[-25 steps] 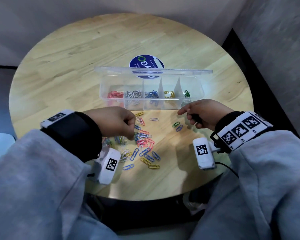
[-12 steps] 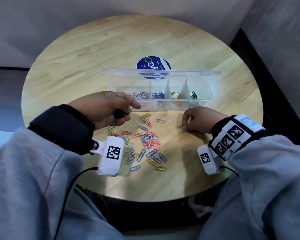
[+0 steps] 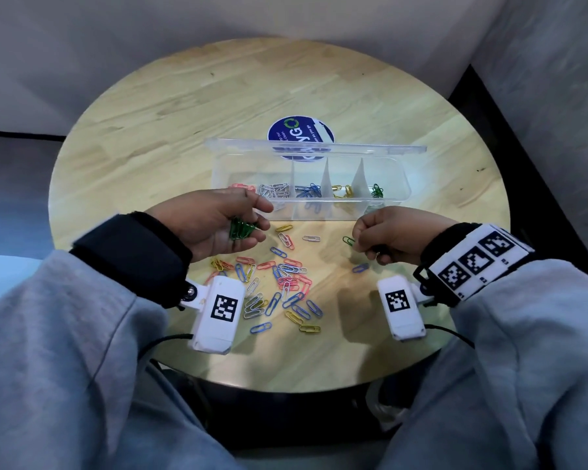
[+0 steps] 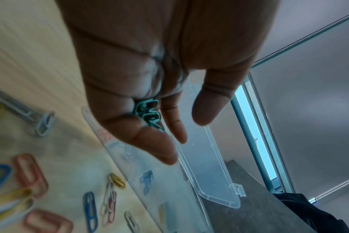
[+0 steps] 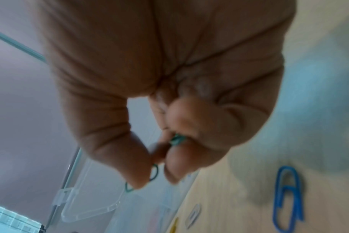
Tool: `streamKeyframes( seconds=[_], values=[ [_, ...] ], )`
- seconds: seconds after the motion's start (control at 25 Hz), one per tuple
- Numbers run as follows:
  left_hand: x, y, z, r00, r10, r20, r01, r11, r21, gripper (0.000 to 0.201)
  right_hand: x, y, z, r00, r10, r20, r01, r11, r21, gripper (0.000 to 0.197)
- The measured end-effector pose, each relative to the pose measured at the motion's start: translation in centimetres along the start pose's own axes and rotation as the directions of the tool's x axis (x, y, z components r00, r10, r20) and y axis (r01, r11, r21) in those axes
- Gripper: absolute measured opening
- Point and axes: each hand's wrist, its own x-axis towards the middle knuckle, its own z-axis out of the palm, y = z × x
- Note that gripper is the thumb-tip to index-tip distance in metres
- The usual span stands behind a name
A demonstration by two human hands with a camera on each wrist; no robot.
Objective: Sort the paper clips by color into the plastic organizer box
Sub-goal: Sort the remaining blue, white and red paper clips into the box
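Observation:
The clear organizer box (image 3: 319, 209) stands open mid-table, its lid (image 3: 314, 149) raised behind. Its compartments hold red, silver, blue, yellow and green clips, left to right. My left hand (image 3: 263, 220) hovers palm up in front of the box's left end; a bunch of green clips (image 3: 240, 228) lies in its loosely cupped fingers (image 4: 149, 141). My right hand (image 3: 356, 240) pinches one green clip (image 3: 348, 240) between thumb and finger just above the table, in front of the box's right end. The right wrist view shows that green clip (image 5: 155, 171) at the fingertips (image 5: 137, 178).
A loose pile of mixed clips (image 3: 282, 283) lies between my wrists on the round wooden table (image 3: 150, 137). A lone blue clip (image 3: 360, 268) sits under my right hand. A blue round sticker (image 3: 299, 130) lies behind the box. The table's front edge is close to my lap.
My left hand lifted off the pile, moved toward the box and turned palm up, baring the green clips. My right hand went down to the table and came up pinching a green clip.

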Motion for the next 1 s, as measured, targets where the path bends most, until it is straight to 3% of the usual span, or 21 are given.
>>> streamKeyframes(
  seconds=[0.16,0.28,0.4,0.56,0.68,0.92,1.0],
  values=[
    [-1.1,0.2,1.4,0.999,0.025,-0.030,-0.027,0.998,-0.064,0.021,-1.2,-0.1,-0.4,0.997,-0.079,-0.019,0.081,0.985,0.152,0.029],
    [-1.1,1.0,3.3,0.995,0.057,-0.077,-0.064,0.994,-0.085,0.029,-2.4,-0.2,-1.5,0.985,-0.154,-0.078,0.171,0.926,0.336,0.026],
    [-0.6,1.7,5.8,0.997,0.062,-0.043,-0.069,0.977,-0.201,0.028,-3.2,0.0,-2.8,0.982,-0.148,-0.117,0.189,0.794,0.578,0.029],
    [0.6,2.6,9.1,0.999,0.031,0.013,-0.026,0.953,-0.301,0.028,-3.3,0.4,-4.5,0.976,-0.079,-0.203,0.213,0.544,0.811,0.028],
    [1.8,3.3,10.9,0.999,0.014,0.037,-0.003,0.960,-0.281,0.029,-2.8,0.4,-5.2,0.970,-0.034,-0.239,0.228,0.451,0.863,0.023],
    [4.4,4.5,13.0,0.998,0.019,0.056,-0.001,0.949,-0.314,0.031,-1.7,-0.6,-6.3,0.980,-0.045,-0.194,0.195,0.397,0.897,0.019],
    [5.2,4.6,13.5,0.998,0.042,0.054,-0.022,0.943,-0.331,0.042,-1.3,-0.9,-6.4,0.980,-0.070,-0.185,0.198,0.358,0.912,0.018]
  ],
)
